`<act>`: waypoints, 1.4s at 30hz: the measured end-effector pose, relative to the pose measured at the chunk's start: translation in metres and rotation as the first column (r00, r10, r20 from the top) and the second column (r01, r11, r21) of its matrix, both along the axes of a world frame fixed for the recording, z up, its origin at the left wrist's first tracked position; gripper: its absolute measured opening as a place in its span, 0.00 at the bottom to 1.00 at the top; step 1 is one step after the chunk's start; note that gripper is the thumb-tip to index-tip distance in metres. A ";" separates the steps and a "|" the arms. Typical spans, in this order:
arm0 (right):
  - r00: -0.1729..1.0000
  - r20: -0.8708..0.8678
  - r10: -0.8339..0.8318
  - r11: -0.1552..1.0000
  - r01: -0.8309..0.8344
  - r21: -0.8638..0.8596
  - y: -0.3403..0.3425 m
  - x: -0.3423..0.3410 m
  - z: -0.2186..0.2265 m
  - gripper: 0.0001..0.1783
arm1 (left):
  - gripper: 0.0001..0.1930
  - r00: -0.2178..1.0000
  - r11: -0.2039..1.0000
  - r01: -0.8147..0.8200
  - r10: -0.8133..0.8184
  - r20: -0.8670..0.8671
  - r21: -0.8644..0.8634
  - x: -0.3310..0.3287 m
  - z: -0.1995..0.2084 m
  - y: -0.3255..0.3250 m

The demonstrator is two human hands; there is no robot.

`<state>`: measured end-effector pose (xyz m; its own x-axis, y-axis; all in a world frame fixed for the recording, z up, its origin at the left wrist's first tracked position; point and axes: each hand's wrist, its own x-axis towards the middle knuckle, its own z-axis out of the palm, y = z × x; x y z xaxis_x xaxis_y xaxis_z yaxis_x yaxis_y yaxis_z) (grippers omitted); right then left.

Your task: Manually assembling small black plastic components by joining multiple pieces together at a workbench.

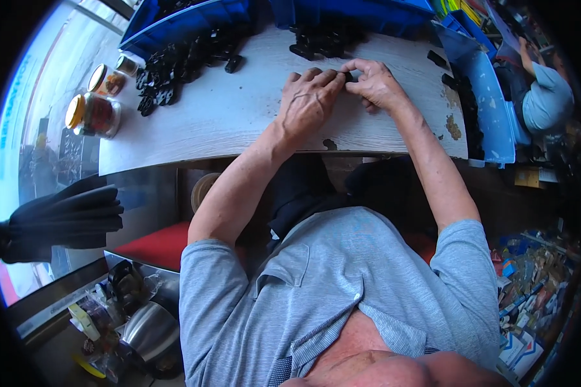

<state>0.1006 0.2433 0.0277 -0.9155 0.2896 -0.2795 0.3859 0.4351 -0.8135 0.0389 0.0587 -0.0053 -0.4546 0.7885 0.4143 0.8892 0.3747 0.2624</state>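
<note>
Both hands meet over the white table, around a small black plastic part (349, 77) that is mostly covered by fingers. From the left, my left hand (310, 102) has its fingers together and bent over the part, back of the hand up, thumb hidden. My right hand (379, 85) grips the part's right side with thumb and index finger, its other fingers curled below. Beyond the hands lies a pile of similar black parts (323, 40). A larger heap of black pieces (174, 68) spreads over the table's far left.
Blue bins (193, 27) stand along the back edge, and a pale blue bin (494, 103) with black parts at the right. Jars (97, 116) sit at the left. A folded black umbrella (61, 219) and metal kettle (152, 329) are lower left. Another person (547, 97) works far right.
</note>
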 end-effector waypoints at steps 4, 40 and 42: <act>1.000 -0.008 -0.027 1.000 0.027 -0.003 -0.003 0.002 0.002 0.19 | 0.21 1.000 0.988 0.014 -0.012 -0.019 0.154 -0.003 -0.007 -0.004; 0.857 -0.152 -0.492 0.841 0.424 -0.335 0.075 0.017 -0.005 0.21 | 0.20 0.977 0.978 -0.198 0.192 -0.093 -0.061 -0.035 0.002 -0.073; 0.886 -0.152 -0.439 0.874 0.382 -0.300 0.054 0.003 -0.006 0.21 | 0.19 0.966 0.970 -0.244 0.241 -0.093 -0.019 -0.040 -0.004 -0.073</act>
<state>0.1033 0.2974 0.0220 -0.7742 0.5967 -0.2110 0.2930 0.0424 -0.9552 -0.0011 -0.0144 -0.0097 -0.5962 0.6719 0.4393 0.7899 0.5888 0.1715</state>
